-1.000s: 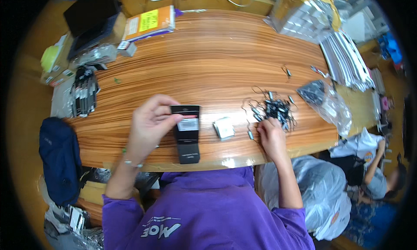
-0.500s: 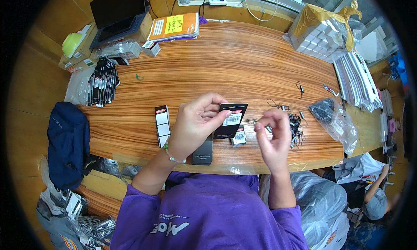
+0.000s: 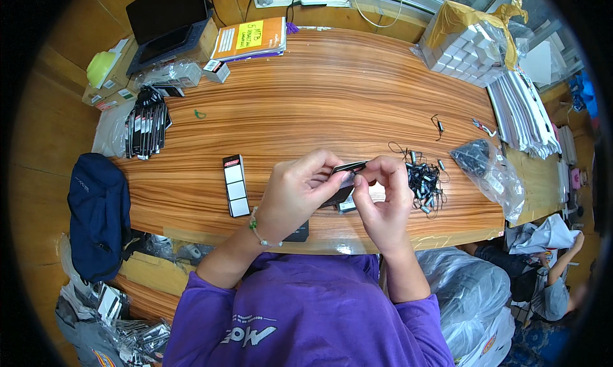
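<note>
Pinches black card [image 3: 340, 197] with left hand [image 3: 290, 189] | touches its upper edge with half-curled right hand [image 3: 387, 202] | cannot tell if gripping

We have room to reach ahead over the table [image 3: 300, 99], but black strings [image 3: 426, 183] and a plastic bag [image 3: 498, 180] block our right.

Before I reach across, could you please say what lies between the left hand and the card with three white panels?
In the head view, only bare tabletop shows between left hand and card.
</note>
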The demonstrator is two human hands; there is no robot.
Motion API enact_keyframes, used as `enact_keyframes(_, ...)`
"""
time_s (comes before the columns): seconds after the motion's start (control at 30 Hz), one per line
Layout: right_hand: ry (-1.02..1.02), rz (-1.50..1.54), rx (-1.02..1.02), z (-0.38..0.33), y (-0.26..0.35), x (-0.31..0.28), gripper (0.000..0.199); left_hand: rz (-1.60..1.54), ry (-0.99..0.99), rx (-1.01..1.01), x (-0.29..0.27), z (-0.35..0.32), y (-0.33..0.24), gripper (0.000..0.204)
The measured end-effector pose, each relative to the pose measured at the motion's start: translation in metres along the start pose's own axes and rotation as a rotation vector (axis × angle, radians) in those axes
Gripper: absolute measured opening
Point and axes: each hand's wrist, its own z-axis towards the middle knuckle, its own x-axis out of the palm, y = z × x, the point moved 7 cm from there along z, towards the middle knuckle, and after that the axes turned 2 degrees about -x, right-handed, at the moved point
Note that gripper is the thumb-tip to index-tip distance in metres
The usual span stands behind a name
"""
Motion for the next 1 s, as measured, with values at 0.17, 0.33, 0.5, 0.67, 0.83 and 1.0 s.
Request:
enact_keyframes(0.17,-0.027,-0.112,-0.115,0.000,0.009,0.000,0.023,0.054,0.010,0.012,0.003,-0.002,-0.002,0.009)
enact_keyframes(0.33,-0.125,0.060,-0.006,-0.005,-0.003,-0.001,0.024,0.216,-0.002,0.145,0.006,-0.006,-0.013,0.009)
enact_keyframes(0.5,-0.185,0.060,-0.082,-0.006,0.000,-0.003,0.024,0.101,-0.077,0.191,0.008,-0.009,-0.006,0.012)
enact_keyframes(0.67,-0.093,-0.046,-0.137,-0.003,0.014,0.001,0.025,-0.005,-0.115,0.184,0.005,-0.008,-0.005,0.013)
enact_keyframes(0.83,-0.043,0.134,0.089,-0.005,-0.003,0.002,0.025,0.164,-0.067,0.230,0.005,-0.007,-0.015,0.013)
enact_keyframes(1.0,0.091,0.352,0.315,-0.002,-0.011,0.002,0.035,0.287,-0.052,0.281,0.006,-0.007,-0.014,0.013)
